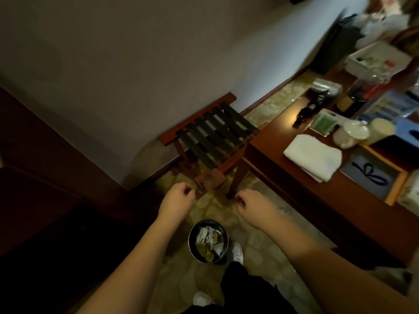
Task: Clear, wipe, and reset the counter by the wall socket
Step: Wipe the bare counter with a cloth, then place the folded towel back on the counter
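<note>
Left hand (178, 198) and right hand (254, 207), fingers loosely curled, hold nothing, well apart from the folded white towel (314, 156) on the counter (275, 134).

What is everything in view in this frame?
desk: one, brown, right side
towel: one, white, folded on desk
hair dryer: one, silver, far end of desk
lidded cup: one, white, on desk beyond towel
rack: one, brown frame with dark straps, by wall left of desk
bin: one, dark, on floor between the arms, holds litter
shoes: two, white, on floor by bin
left hand: one, loosely curled, empty
right hand: one, loosely curled, empty
</note>
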`<state>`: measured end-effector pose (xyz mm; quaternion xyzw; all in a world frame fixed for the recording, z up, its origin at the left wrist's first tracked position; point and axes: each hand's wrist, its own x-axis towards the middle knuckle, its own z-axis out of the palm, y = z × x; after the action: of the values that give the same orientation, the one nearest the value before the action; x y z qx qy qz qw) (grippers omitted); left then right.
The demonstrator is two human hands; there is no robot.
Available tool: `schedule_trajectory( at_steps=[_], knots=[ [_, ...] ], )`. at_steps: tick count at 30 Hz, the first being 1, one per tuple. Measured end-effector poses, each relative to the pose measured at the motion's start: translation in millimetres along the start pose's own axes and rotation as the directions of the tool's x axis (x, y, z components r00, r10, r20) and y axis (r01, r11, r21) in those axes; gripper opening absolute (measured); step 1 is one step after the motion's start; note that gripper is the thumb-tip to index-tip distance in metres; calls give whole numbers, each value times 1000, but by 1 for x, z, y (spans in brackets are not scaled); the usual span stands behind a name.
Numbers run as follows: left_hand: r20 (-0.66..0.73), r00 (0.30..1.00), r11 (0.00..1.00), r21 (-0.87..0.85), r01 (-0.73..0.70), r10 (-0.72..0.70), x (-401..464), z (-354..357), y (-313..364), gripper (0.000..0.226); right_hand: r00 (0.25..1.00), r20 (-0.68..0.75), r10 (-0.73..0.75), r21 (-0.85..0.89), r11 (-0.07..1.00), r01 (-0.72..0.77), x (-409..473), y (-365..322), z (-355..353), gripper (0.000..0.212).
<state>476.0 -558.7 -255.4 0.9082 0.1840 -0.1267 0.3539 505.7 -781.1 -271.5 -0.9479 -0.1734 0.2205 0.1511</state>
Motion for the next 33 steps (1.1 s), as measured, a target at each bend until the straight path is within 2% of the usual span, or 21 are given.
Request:
schedule_trajectory(
  at_steps=[6, 14, 22, 26, 30, 33],
  knots=[
    [48, 976, 974, 81, -213, 210, -19, 16, 36, 21, 989, -125, 74, 3, 997, -74, -54, 31, -18, 34],
    [148, 917, 915, 110, -387, 370, -10, 50, 107, 20, 926, -197, 323, 240, 931, -274, -90, 110, -43, 34],
    [114, 934, 920, 169, -354, 339, 39, 96, 213, 24, 834, -221, 506, 483, 799, -357, -58, 206, -76, 38],
    [130, 947, 932, 182, -314, 293, 76, 130, 257, 26, 791, -213, 574, 532, 747, -399, -26, 244, -96, 45],
    [182, 964, 955, 191, -227, 192, 115, 168, 288, 34, 778, -109, 619, 595, 668, -448, 6, 272, -107, 54],
    [195, 975, 965, 213, -152, 110, 138, 191, 298, 39, 761, -11, 649, 675, 567, -473, 25, 285, -111, 62]
  ],
)
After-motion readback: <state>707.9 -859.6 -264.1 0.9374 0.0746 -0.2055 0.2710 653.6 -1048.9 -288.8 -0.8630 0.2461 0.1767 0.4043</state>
